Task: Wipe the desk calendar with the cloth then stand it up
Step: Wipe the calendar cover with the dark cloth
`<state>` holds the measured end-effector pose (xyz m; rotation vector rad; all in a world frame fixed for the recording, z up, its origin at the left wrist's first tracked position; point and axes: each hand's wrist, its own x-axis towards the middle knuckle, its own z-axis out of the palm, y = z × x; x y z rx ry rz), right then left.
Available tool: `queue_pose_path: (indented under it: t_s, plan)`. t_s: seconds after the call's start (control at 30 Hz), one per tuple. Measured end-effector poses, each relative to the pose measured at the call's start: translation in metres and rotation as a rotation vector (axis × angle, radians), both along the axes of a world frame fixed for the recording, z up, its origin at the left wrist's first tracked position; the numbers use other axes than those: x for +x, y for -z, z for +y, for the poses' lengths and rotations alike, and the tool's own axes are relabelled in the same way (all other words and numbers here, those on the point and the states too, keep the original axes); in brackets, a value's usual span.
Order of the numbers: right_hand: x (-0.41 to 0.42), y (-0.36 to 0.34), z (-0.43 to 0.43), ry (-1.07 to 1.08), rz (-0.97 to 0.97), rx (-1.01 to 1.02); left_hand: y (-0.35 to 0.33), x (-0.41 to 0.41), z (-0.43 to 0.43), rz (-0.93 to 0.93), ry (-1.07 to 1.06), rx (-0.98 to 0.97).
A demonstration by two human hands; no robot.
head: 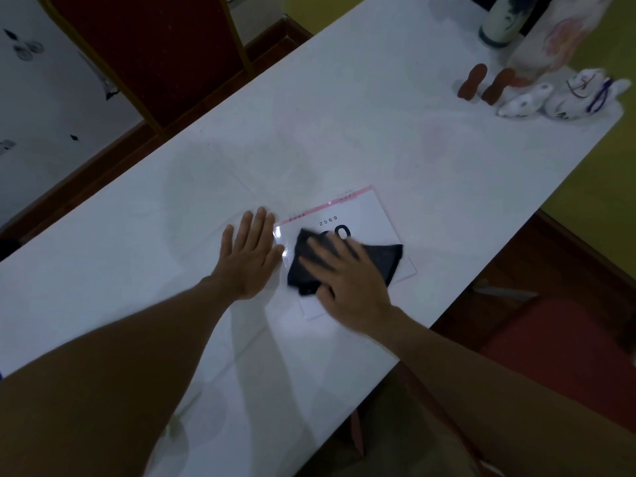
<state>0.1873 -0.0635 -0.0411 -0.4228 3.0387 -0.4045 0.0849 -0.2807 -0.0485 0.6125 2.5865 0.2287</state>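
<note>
left hand (248,256) flat at calendar (361,215) edge | right hand (347,280) spread pressing cloth (385,259) | table (344,132) beyond open

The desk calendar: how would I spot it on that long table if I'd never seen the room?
Look at the long white table, on the side nearest the person. The desk calendar lies flat there under the right hand and dark cloth. It is the only flat white card with a pink top strip, printed 2569.

Left hand (249,254) flat, palm down, fingers together and extended, forearm straight behind. Right hand (347,282) palm down, fingers spread, slightly blurred; thumb tucked toward the left hand.
</note>
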Motion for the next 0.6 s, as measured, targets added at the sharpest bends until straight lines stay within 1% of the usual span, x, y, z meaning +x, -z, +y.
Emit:
queue_pose_path:
  t_s: [0.07,0.1,0.17,0.3,0.37,0.43,0.47,0.53,0.6]
  plan:
    - [0.012,0.003,0.008,-0.192,0.016,-0.019,0.000,0.000,0.000,-0.001,0.013,-0.007]
    - [0.013,0.003,0.014,-0.247,0.026,-0.020,0.000,0.000,0.000,-0.002,0.014,-0.009]
    - [0.006,0.001,0.026,-0.245,0.038,0.002,-0.001,0.000,0.000,-0.011,0.002,-0.008]
    - [-0.015,-0.008,0.048,0.113,-0.030,0.040,-0.003,0.001,0.003,-0.007,-0.010,-0.024]
    - [-0.018,-0.010,0.052,0.140,-0.057,-0.006,-0.004,0.000,0.004,-0.013,-0.011,-0.051]
    - [-0.018,-0.011,0.057,0.139,-0.045,-0.097,-0.008,0.000,0.008,-0.018,-0.028,-0.060]
    - [-0.016,-0.012,0.060,0.174,-0.028,-0.148,-0.011,-0.001,0.011,-0.011,-0.043,-0.055]
    - [-0.012,-0.012,0.068,0.293,0.027,-0.206,-0.020,-0.003,0.020,0.032,-0.067,-0.038]
    - [-0.005,-0.012,0.077,0.441,0.086,-0.212,-0.031,-0.006,0.033,0.103,-0.067,-0.012]
